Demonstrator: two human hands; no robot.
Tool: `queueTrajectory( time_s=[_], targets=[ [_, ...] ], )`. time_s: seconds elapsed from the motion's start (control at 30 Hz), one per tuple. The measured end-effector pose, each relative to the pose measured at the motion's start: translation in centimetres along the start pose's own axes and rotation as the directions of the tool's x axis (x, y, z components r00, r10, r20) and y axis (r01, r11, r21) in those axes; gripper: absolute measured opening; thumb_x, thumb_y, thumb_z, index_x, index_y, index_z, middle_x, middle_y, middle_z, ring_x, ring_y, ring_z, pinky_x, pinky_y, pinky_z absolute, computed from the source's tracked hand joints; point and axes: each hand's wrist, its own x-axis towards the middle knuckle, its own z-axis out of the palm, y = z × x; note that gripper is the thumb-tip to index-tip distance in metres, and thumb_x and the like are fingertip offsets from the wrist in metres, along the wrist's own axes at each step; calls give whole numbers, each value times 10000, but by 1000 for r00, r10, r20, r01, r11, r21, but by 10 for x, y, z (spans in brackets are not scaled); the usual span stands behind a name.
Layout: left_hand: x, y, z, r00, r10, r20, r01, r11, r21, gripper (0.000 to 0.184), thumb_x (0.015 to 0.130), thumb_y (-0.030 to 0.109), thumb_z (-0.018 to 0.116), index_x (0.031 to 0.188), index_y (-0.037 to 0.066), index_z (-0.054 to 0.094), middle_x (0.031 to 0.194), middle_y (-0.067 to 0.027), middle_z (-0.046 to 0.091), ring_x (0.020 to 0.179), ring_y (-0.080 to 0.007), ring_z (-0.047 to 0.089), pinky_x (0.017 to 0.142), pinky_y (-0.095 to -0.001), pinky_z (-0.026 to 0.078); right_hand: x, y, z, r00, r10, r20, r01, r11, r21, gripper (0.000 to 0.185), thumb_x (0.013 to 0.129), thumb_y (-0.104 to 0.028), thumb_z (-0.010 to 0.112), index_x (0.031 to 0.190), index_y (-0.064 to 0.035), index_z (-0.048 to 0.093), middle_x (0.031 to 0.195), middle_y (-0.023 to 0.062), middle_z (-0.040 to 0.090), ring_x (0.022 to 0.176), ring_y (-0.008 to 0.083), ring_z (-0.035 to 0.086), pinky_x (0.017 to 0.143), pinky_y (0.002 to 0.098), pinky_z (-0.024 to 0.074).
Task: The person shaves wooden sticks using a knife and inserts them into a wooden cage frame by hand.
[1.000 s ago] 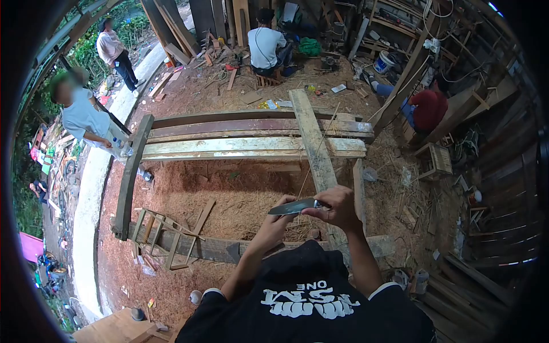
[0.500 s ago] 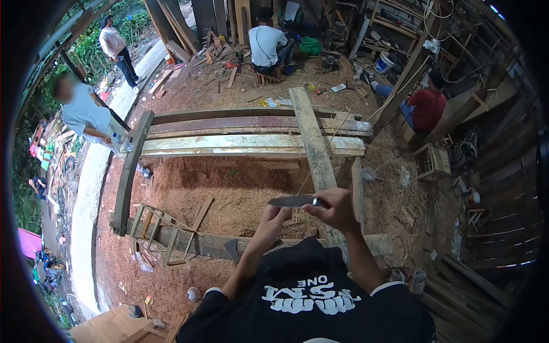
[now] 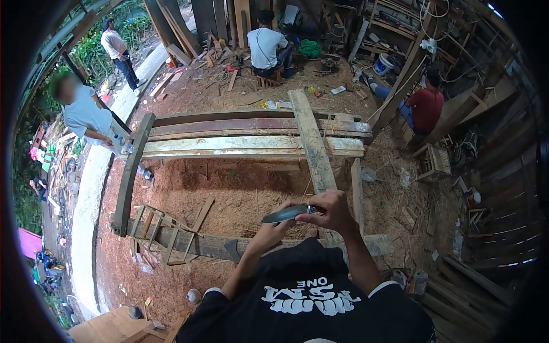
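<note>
My right hand [image 3: 333, 212] is closed around the handle of a knife [image 3: 286, 214], whose broad grey blade points left and lies nearly level in front of my chest. Close under and behind that blade is my left hand [image 3: 272, 233], fingers curled; part of them is hidden by the blade, and I cannot make out what they hold. Beyond the hands, a thin pale strip [image 3: 306, 186] rises over the shavings. Just past my right hand lies a long plank [image 3: 311, 143], set crosswise over the beams.
Several long beams [image 3: 223, 143] span the frame ahead, and a dark timber [image 3: 134, 177] bounds its left side. A small wooden rack [image 3: 163, 226] leans at the lower left. People sit or stand around: one in white [image 3: 266, 48], one in red [image 3: 428, 108].
The knife blade has turned to show more of its flat face and dropped slightly. My left hand has shifted lower, its fingers now behind the blade. The long thin strip shows less.
</note>
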Motion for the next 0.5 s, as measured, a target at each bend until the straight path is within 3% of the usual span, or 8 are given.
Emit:
queueTrajectory(
  time_s=[0.1,0.17,0.2,0.3,0.37,0.43,0.5],
  targets=[
    [-5,-6,0,1000,0,31,2,999,-40,226,1071,165,492,1228,20,567,976,-10,556,875,-75,523,763,-238,459,-10,15,12,989,39,-145,-38,999,9,492,786,-544,808,707,-70,705,537,51,561,507,232,594,531,361,432],
    [-12,-10,-3,994,-4,113,21,987,-158,227,1080,185,487,1210,21,573,889,12,504,782,-61,467,704,-229,422,-18,40,2,925,237,-298,-252,968,-15,519,830,-555,774,694,-62,687,524,44,533,497,195,573,502,353,413],
    [-18,-15,0,996,-23,82,39,979,-202,225,1082,192,483,1196,22,576,865,21,476,757,-60,439,688,-227,406,-18,40,-15,886,345,-309,-379,924,-53,558,855,-614,719,666,-90,674,508,61,550,475,222,597,464,354,411],
    [-24,-21,8,998,-58,26,63,953,-298,228,1090,210,470,1158,24,583,820,41,433,704,-63,400,665,-228,384,-30,47,-32,901,340,-269,-375,922,-93,551,864,-606,714,704,-79,694,521,59,558,485,203,608,479,351,435],
    [-19,-15,10,997,-64,50,77,941,-328,231,1092,217,460,1139,27,583,824,42,459,702,-70,433,681,-238,407,-20,20,-22,934,228,-274,-223,974,49,521,852,-577,742,713,-77,699,529,58,568,493,202,614,485,349,440],
    [-7,-18,14,999,-26,26,32,957,-290,254,1094,230,450,1165,23,579,852,25,505,729,-80,477,699,-251,427,-14,2,-10,979,143,-144,-145,990,1,493,845,-539,761,714,-67,699,542,55,586,499,226,618,509,349,457],
    [1,-21,18,999,-18,-39,6,959,-285,259,1099,233,438,1183,23,564,837,26,510,720,-77,475,679,-245,413,-10,-3,8,979,161,-125,-145,981,128,531,830,-554,767,732,-36,700,550,69,561,501,237,585,514,351,440]
  ],
)
